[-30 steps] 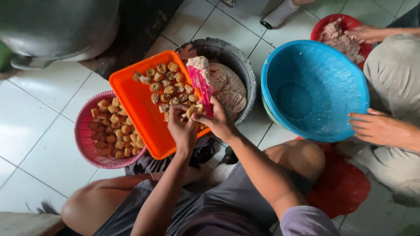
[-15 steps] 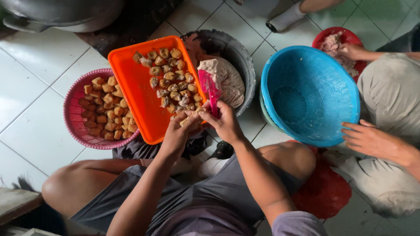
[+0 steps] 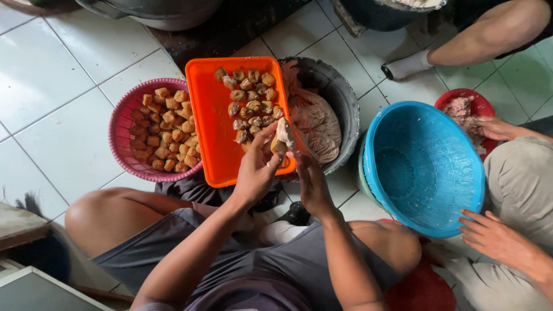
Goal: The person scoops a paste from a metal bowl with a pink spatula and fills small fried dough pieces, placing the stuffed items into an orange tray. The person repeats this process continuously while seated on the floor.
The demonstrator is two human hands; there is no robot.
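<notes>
A: Item one, the piece in hand?

B: A tofu puff [image 3: 281,138], pale filling showing on top, held over the near right corner of the orange tray [image 3: 216,132]. The left hand [image 3: 257,167] grips it from the left, thumb and fingers closed about its side; the right hand [image 3: 308,175] meets it from the right, fingertips closed against it. Both hands touch it, so neither is nearer. Its long axis I cannot tell (too much of it is covered by fingers).

A: Item two, what lies beyond the grip?

B: Filled puffs [image 3: 250,101], in loose rows on the far right part of the orange tray, just beyond the held piece. The tray's left half is bare.

A: Item three, neighbours of the tray?

B: Left of it, touching, a pink basket [image 3: 124,124] of plain fried tofu cubes. Right of it, partly under its edge, a dark tub [image 3: 340,98] of pale filling. Farther right, well apart, a blue basin [image 3: 426,167].

A: Surface and room?

B: White floor tiles [image 3: 52,115]. Another person's hand [image 3: 495,239] rests by the blue basin, on its side away from the tray (crowded on that side).
</notes>
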